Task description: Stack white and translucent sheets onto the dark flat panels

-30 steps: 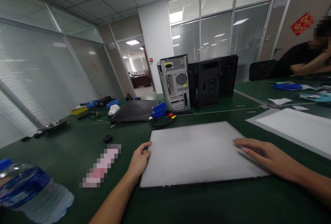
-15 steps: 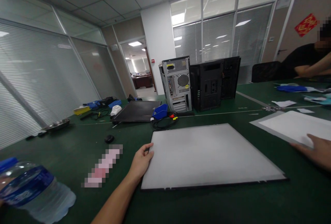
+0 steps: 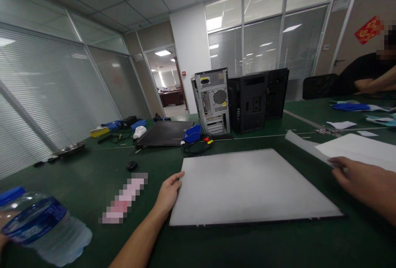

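A flat grey-white panel lies on the green table in front of me. My left hand rests at its left edge, thumb on the panel's near-left corner and fingers curled against the side. My right hand is off to the right, its fingers closed on the near edge of a thin translucent sheet, whose left corner is lifted off the table. That sheet lies over a white panel beside the first one.
Behind the panel stand a silver PC tower and a black tower, with a blue bin, cables and a black flat panel. A water bottle lies at the near left. A seated person works at far right.
My right hand left the grey panel, moved right to the neighbouring white panel and took hold of the thin sheet, lifting its corner. My left hand stayed at the panel's edge.
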`<state>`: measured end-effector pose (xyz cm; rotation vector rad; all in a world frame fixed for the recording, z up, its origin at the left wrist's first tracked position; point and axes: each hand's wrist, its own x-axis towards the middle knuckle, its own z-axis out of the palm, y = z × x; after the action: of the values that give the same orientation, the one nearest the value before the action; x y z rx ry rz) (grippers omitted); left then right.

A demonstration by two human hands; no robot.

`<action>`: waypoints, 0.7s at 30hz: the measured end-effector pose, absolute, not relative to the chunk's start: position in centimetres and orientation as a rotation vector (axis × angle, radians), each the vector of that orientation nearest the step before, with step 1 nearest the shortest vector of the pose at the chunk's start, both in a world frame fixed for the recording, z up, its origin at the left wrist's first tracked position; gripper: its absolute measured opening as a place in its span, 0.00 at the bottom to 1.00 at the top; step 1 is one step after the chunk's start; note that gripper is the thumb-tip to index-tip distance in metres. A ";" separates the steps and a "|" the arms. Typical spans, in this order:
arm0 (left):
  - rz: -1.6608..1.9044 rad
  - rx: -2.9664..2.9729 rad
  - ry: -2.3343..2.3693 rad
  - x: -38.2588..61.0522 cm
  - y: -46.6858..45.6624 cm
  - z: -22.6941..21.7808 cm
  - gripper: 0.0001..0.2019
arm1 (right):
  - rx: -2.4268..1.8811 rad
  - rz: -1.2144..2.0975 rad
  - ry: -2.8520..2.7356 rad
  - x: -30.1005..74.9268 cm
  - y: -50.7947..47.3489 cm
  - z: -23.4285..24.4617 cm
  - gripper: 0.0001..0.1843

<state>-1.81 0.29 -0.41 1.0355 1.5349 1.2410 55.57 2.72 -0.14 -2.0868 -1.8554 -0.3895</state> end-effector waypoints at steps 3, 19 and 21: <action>1.246 1.093 1.539 -1.8 0.2 -0.5 0.28 | -1.939 -0.444 -2.056 50.1 0.9 1.3 0.26; 1.224 1.099 1.564 -1.7 0.1 -0.2 0.28 | -1.713 -0.141 -2.270 48.2 1.2 -0.7 0.28; 1.227 1.101 1.573 -1.7 0.2 -0.3 0.27 | -1.655 -0.103 -2.298 48.0 1.2 -0.9 0.27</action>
<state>-1.74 0.15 -0.28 1.1008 1.5726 1.2275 48.04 1.19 -0.91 -1.6547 -2.2979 -0.1032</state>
